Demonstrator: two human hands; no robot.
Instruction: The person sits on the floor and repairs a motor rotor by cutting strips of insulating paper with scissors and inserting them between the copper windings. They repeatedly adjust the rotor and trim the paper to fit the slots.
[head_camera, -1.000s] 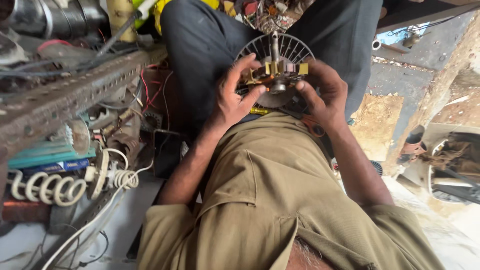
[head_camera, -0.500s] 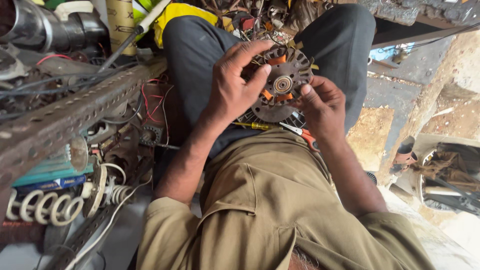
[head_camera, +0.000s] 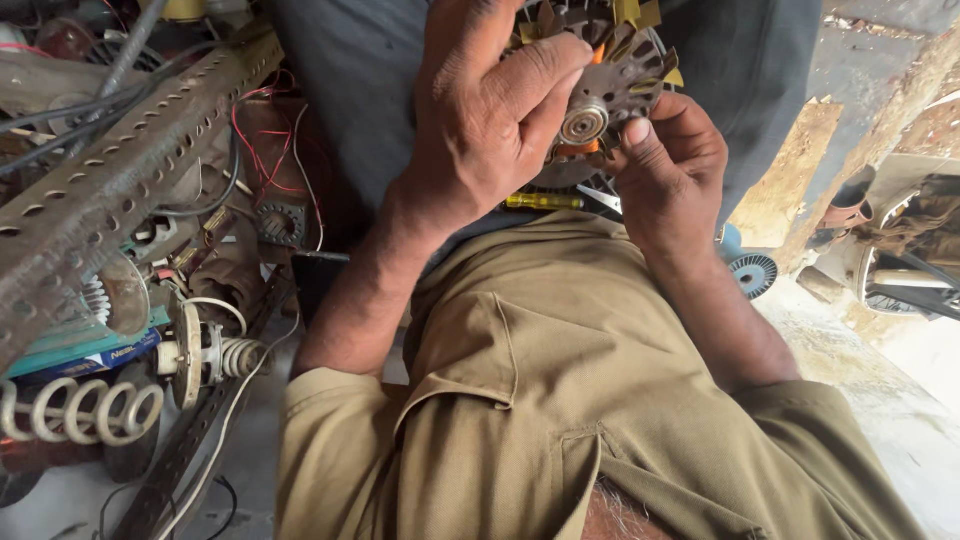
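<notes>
Stator core (head_camera: 600, 85), round slotted metal disc with yellow insulation strips, sits over the lap, gripped from both sides. Left hand (head_camera: 490, 120) clenched on its left rim, thumb across the face. Right hand (head_camera: 665, 160) pinches the lower right edge. Yellow-handled screwdriver (head_camera: 543, 201) lies just below.

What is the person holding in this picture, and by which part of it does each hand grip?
A round slotted metal motor core. The left hand covers its left side, thumb across its face; the right hand grips its lower right rim.
</notes>
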